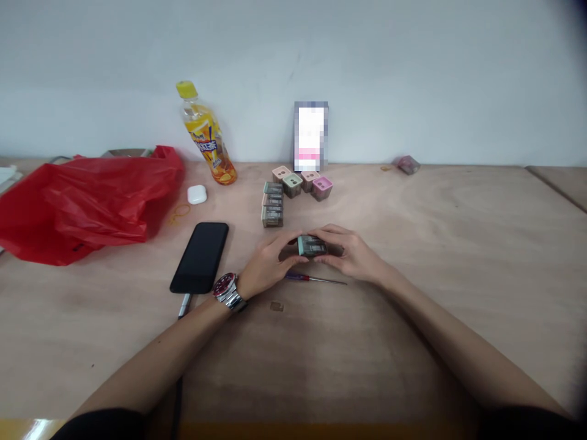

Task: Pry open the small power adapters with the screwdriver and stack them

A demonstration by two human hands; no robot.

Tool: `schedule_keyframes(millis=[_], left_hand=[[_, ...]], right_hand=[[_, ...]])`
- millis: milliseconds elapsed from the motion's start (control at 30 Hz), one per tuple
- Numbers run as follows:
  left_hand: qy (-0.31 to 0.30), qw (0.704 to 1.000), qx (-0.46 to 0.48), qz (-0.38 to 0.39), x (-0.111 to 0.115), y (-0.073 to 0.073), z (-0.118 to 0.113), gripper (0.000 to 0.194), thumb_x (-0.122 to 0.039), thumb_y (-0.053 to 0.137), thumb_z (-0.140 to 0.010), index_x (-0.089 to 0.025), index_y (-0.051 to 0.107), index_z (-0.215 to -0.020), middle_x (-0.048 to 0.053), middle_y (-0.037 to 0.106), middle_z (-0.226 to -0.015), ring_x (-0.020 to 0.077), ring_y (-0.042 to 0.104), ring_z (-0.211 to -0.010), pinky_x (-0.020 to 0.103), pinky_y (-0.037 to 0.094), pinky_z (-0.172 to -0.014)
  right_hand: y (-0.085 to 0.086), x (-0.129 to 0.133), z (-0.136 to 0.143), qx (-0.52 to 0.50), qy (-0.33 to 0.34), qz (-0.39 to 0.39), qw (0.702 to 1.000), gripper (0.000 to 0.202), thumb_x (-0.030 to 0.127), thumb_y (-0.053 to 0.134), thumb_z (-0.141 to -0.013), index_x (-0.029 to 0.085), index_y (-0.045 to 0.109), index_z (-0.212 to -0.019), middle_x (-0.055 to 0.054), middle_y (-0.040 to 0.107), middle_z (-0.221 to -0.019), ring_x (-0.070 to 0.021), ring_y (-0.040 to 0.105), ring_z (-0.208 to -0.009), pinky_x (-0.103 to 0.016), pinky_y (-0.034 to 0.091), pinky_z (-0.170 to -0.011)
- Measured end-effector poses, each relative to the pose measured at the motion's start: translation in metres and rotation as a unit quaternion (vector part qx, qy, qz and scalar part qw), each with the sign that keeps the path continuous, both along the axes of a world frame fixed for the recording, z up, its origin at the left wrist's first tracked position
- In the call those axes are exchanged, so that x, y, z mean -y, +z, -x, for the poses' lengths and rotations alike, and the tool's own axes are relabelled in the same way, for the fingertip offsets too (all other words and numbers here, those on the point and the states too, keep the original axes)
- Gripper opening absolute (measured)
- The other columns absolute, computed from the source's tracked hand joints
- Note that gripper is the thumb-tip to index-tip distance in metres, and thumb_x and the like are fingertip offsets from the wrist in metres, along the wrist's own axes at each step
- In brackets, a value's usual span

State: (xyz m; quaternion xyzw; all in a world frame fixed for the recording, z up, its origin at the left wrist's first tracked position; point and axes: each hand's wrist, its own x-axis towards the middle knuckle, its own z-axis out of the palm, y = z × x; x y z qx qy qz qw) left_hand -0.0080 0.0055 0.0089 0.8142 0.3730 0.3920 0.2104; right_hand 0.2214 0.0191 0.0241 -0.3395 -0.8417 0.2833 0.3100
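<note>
Between both hands is a small dark see-through sharpener [312, 245] with a mint-green top turned to the left. My left hand [270, 263], below a wristwatch, grips its left end with thumb and fingers. On the other end, my right hand [353, 253] pinches it the same way. Just below the hands lies a screwdriver [321, 280] with a purple handle. Behind them stands a row of similar sharpeners [273, 206] on their sides, beside several upright ones with pink, green and peach tops, such as a pink one [322, 187].
A black phone [200, 256] with a cable, a white earbud case [197, 194], a leaning drink bottle [206, 137] and a red bag [92, 201] are left. A lit phone [311, 135] leans on the wall. A pinkish block [408, 164] lies back right.
</note>
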Motion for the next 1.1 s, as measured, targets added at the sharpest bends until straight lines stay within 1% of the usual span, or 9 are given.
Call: schedule_keyframes(millis=[200,367,533,767,867,933,1033,1100], left_hand=[[-0.012,1.000,-0.014,0.006,0.0011,-0.0016,0.0002,0.047,-0.029,0.069,-0.085,-0.024,0.052,-0.129,0.007,0.067,-0.117,0.0197,0.066,-0.104,0.038,0.056,-0.091],[-0.010,1.000,-0.029,-0.007,0.0012,-0.0018,0.0006,0.046,-0.027,0.067,-0.086,-0.023,0.052,-0.130,0.007,0.066,-0.118,0.0200,0.065,-0.107,0.037,0.055,-0.093],[-0.008,0.999,-0.027,-0.015,0.0002,0.0003,0.0004,0.046,-0.028,0.066,-0.087,-0.025,0.051,-0.131,0.007,0.066,-0.119,0.0202,0.065,-0.108,0.039,0.055,-0.093],[0.000,0.999,-0.027,-0.028,-0.0013,-0.0015,0.0005,0.046,-0.033,0.065,-0.088,-0.023,0.050,-0.130,0.008,0.066,-0.118,0.0199,0.064,-0.108,0.038,0.054,-0.094],[0.006,0.999,-0.031,-0.024,-0.0009,-0.0027,0.0001,0.049,-0.035,0.065,-0.087,-0.023,0.048,-0.132,0.008,0.066,-0.119,0.0200,0.064,-0.107,0.038,0.054,-0.094],[0.015,0.999,-0.028,-0.018,-0.0005,-0.0033,-0.0003,0.054,-0.037,0.067,-0.085,-0.023,0.046,-0.133,0.009,0.065,-0.120,0.0202,0.065,-0.105,0.039,0.054,-0.093],[0.028,0.999,-0.020,-0.015,-0.0007,-0.0038,-0.0011,0.062,-0.040,0.071,-0.081,-0.021,0.044,-0.134,0.011,0.063,-0.120,0.0207,0.064,-0.104,0.040,0.054,-0.094],[0.037,0.999,-0.014,-0.019,-0.0013,-0.0035,-0.0017,0.063,-0.039,0.073,-0.080,-0.019,0.045,-0.133,0.012,0.063,-0.119,0.0212,0.063,-0.106,0.040,0.053,-0.094]], right_hand=[[0.0048,0.0022,0.0011,0.017,0.017,0.010,1.000,0.044,0.028,0.064,-0.088,0.024,0.058,-0.131,-0.009,0.064,-0.113,-0.0244,0.060,-0.106,-0.042,0.050,-0.094],[0.0025,0.0016,0.0016,0.015,0.016,0.003,1.000,0.046,0.027,0.065,-0.087,0.024,0.057,-0.132,-0.009,0.063,-0.112,-0.0250,0.060,-0.106,-0.042,0.051,-0.093],[-0.0002,0.0002,0.0023,0.006,0.003,0.009,1.000,0.047,0.029,0.066,-0.086,0.025,0.057,-0.132,-0.009,0.064,-0.110,-0.0248,0.062,-0.100,-0.042,0.053,-0.086],[-0.0007,0.0000,0.0041,-0.001,-0.010,0.011,1.000,0.044,0.027,0.068,-0.085,0.022,0.059,-0.128,-0.009,0.065,-0.111,-0.0241,0.062,-0.100,-0.042,0.052,-0.088],[-0.0013,-0.0010,0.0043,-0.012,-0.019,0.026,0.999,0.045,0.025,0.069,-0.083,0.022,0.059,-0.127,-0.009,0.067,-0.111,-0.0234,0.063,-0.097,-0.041,0.053,-0.085],[-0.0016,-0.0021,0.0035,-0.025,-0.020,0.045,0.998,0.046,0.024,0.070,-0.082,0.021,0.059,-0.126,-0.009,0.067,-0.113,-0.0233,0.064,-0.096,-0.039,0.054,-0.082],[-0.0027,-0.0043,0.0008,-0.051,-0.022,0.081,0.995,0.046,0.026,0.070,-0.082,0.021,0.059,-0.126,-0.009,0.066,-0.118,-0.0239,0.064,-0.102,-0.039,0.054,-0.085],[-0.0042,-0.0068,-0.0016,-0.070,-0.034,0.100,0.992,0.046,0.027,0.069,-0.082,0.022,0.059,-0.126,-0.009,0.065,-0.122,-0.0242,0.064,-0.104,-0.041,0.054,-0.089]])
